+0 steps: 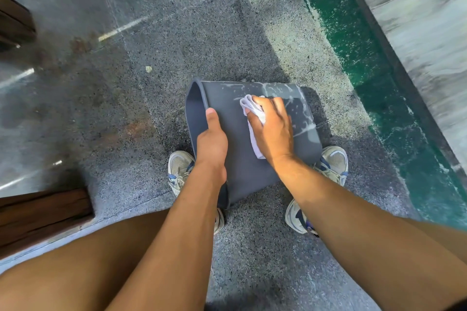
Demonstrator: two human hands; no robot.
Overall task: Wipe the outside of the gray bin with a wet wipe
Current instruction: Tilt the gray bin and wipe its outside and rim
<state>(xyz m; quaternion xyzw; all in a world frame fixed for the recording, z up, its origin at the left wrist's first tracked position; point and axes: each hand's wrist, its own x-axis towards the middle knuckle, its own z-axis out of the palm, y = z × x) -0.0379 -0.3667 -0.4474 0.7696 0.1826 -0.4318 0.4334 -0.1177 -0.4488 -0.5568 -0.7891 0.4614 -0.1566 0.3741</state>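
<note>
The gray bin (241,171) lies on its side on the speckled floor between my feet, its open mouth facing left. My left hand (211,145) grips the bin's rim, thumb along the edge. A folded white wet wipe (255,111) is pressed flat on the upward-facing side of the bin under my right hand (274,129). White smears and wet streaks mark the bin's surface near its base, to the right of and beyond the wipe.
My two sneakers (333,164) flank the bin. A green painted strip (374,78) and a pale wall run along the right. Dark wooden furniture (43,214) stands at the lower left and far left. A small scrap (148,69) lies on the floor beyond the bin.
</note>
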